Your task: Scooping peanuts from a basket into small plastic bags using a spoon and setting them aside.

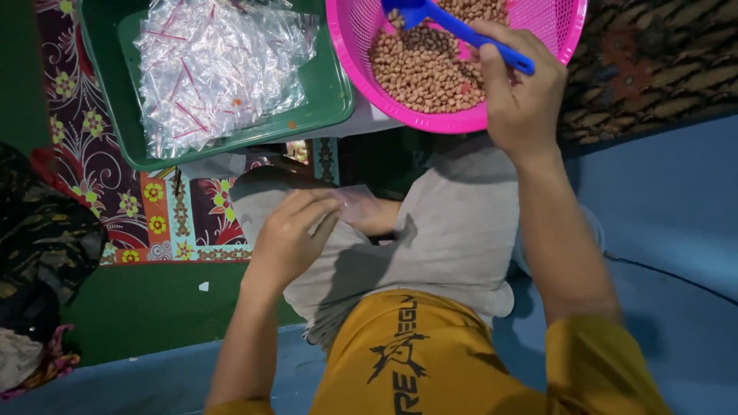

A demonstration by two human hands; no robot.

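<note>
While the right hand (523, 92) grips a blue scoop (453, 27) over the peanuts (423, 69), the left hand (296, 230) pinches a clear bag (350, 204). A green tray (323, 107) lies beyond it.

Beside the one round pink plastic mesh basket (538, 31) of too many brown peanuts (423, 73) to count sits one green rectangular plastic tray (327, 104) left of it. One blue plastic scoop (461, 31) reaches into the basket, and one heap of clear small plastic bags (215, 69) fills the tray, uncountable.

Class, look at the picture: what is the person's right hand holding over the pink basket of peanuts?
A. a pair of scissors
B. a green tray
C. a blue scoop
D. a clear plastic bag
C: the right hand grips the handle of a blue scoop whose bowl is over the peanuts in the pink basket.
</note>
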